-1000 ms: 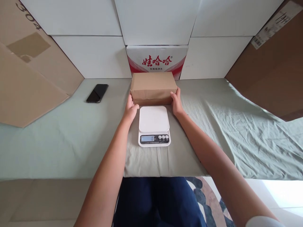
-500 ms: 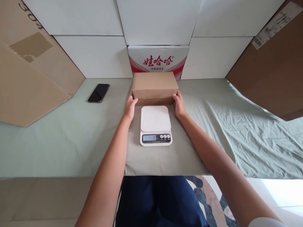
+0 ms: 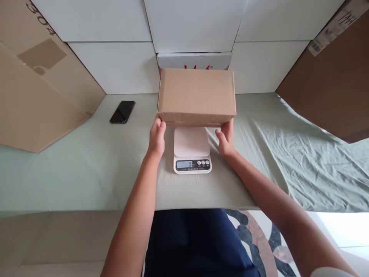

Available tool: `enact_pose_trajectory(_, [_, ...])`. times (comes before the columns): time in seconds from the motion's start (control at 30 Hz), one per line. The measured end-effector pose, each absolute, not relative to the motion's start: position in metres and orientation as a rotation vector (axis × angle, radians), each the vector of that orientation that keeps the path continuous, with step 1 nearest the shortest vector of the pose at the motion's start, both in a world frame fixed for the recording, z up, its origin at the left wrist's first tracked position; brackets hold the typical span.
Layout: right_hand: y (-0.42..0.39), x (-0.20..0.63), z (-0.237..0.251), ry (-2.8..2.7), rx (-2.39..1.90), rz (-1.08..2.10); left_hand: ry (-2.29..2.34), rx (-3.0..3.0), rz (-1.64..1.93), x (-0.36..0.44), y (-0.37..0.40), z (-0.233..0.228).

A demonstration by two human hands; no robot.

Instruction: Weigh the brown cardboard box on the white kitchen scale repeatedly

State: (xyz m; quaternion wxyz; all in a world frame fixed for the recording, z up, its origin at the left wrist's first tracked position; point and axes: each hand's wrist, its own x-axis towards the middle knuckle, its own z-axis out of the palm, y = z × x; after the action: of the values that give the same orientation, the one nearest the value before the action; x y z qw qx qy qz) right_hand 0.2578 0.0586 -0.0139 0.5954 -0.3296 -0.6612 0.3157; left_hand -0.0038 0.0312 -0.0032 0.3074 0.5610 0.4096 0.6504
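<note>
A brown cardboard box (image 3: 197, 92) is held up off the table between my two hands. My left hand (image 3: 157, 136) grips its lower left corner, thumb at the front. At the lower right corner, my right hand (image 3: 226, 137) supports it, with most fingers hidden behind or under the box. Just below and nearer to me lies a white digital kitchen scale (image 3: 192, 144). Nothing rests on the visible part of its platform, and its lit display appears to read 0. The box overlaps the far edge of the scale in view.
A black smartphone (image 3: 122, 112) lies to the left on the green cloth (image 3: 86, 165). Large cardboard panels stand at the left (image 3: 49, 88) and right (image 3: 325, 84). Behind the held box, a white and red printed carton (image 3: 193, 59) stands against the white tiled wall (image 3: 115, 65).
Both hands have lifted the cardboard box off the cloth and brought it up and closer, so it now looks larger and covers most of the printed carton. The scale has stayed put.
</note>
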Motion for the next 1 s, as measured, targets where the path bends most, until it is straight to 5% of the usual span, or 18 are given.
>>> enact_pose_trajectory(0.3, [-0.02,0.278,-0.028,-1.587,-0.78,0.769,1.115,1.463,1.673,0.008,-0.066,-0.02])
enact_pose_trajectory(1.0, [-0.01,0.285,-0.023,-1.336,-0.924,0.779,1.299,1.416,1.856,-0.001,-0.073,-0.017])
